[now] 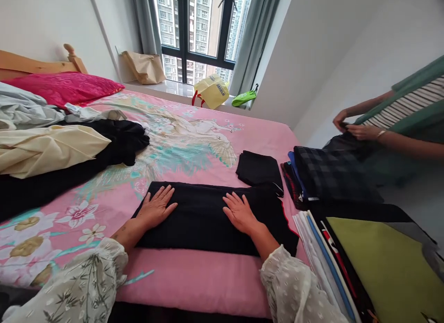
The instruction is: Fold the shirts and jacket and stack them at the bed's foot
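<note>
A black garment (201, 221), folded into a long flat strip, lies across the pink bed in front of me. Its right end shows a thin red edge, and I cannot make out what kind of garment it is. My left hand (157, 207) rests flat on its left part with the fingers spread. Toward its right part, my right hand (240, 213) lies flat too, fingers stretched out and pointing away from me. Just beyond its right end sits a smaller folded black cloth (260, 169).
Folded clothes (378, 253) are stacked at the right, a dark checked garment (333, 175) behind them. Loose clothes (52, 149) heap at the left by a red pillow (69, 87). Bags, one yellow (212, 90), stand near the window. Another person's hands (357, 126) hold dark cloth at right.
</note>
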The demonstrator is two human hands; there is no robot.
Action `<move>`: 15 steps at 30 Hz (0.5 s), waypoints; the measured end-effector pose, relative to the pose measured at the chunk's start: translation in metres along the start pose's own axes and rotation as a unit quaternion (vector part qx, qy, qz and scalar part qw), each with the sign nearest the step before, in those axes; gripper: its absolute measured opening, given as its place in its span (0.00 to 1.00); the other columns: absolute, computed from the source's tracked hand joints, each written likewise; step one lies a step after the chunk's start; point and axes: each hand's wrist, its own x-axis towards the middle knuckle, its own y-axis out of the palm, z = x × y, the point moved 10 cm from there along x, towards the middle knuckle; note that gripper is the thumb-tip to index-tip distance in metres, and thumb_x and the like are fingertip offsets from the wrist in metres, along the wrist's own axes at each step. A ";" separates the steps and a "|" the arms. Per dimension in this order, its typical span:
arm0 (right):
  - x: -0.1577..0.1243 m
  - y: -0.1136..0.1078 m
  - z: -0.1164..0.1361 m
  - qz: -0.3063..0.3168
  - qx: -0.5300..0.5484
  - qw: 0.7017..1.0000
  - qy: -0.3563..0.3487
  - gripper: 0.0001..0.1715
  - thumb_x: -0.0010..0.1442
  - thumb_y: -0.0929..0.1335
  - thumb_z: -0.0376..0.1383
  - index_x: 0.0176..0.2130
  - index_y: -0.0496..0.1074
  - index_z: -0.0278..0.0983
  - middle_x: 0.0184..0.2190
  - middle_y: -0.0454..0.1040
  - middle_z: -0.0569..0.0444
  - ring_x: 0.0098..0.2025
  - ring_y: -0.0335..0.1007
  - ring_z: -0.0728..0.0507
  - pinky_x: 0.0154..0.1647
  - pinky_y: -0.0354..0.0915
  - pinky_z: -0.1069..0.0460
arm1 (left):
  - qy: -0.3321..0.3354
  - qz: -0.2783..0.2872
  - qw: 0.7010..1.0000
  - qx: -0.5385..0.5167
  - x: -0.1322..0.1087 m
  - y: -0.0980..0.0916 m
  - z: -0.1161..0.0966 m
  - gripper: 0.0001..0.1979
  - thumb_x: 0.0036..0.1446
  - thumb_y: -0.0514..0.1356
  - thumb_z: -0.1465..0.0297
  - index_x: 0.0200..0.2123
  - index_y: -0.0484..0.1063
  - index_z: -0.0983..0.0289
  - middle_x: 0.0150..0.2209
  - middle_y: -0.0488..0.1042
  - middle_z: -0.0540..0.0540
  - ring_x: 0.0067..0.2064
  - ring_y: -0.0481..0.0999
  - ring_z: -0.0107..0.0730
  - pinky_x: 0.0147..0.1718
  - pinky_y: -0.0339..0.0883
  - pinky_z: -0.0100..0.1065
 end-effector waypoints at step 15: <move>-0.034 -0.084 -0.192 -0.158 0.059 0.903 0.396 0.23 0.64 0.56 0.38 0.49 0.71 0.30 0.49 0.71 0.37 0.54 0.64 0.34 0.54 0.58 0.42 | 0.010 -0.065 0.997 0.051 0.014 -0.012 -0.008 0.26 0.62 0.43 0.60 0.62 0.59 0.60 0.67 0.51 0.55 0.68 0.44 0.44 0.61 0.29 0.60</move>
